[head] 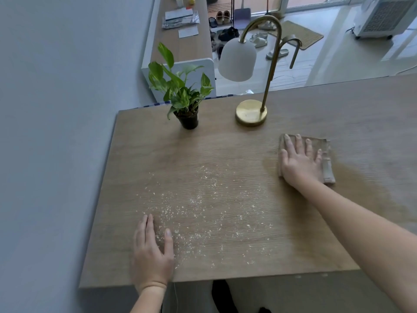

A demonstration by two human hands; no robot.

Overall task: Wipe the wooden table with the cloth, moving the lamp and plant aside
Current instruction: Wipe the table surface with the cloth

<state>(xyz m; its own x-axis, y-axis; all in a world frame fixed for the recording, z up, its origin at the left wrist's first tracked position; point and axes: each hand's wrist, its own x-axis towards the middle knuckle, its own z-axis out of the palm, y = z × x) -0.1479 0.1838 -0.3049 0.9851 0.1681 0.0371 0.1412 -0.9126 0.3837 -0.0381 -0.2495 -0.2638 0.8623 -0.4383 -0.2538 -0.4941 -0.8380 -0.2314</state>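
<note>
The wooden table (225, 154) fills the view, with pale crumbs (203, 213) scattered over its middle and near-left part. My right hand (300, 161) lies flat, fingers spread, on a folded beige cloth (327, 168) at the right, just in front of the lamp. A darker damp-looking streak runs from the cloth toward the right. My left hand (152, 249) rests flat on the table near its front edge, holding nothing. The brass lamp (251, 112) with a white shade stands at the back centre. The small green plant in a black pot (188, 118) stands to its left.
A grey wall (56, 132) borders the table's left side. Beyond the far edge, lower down, are a white cabinet with papers (180, 26), shoes on the floor (228, 32) and a doormat (300, 35).
</note>
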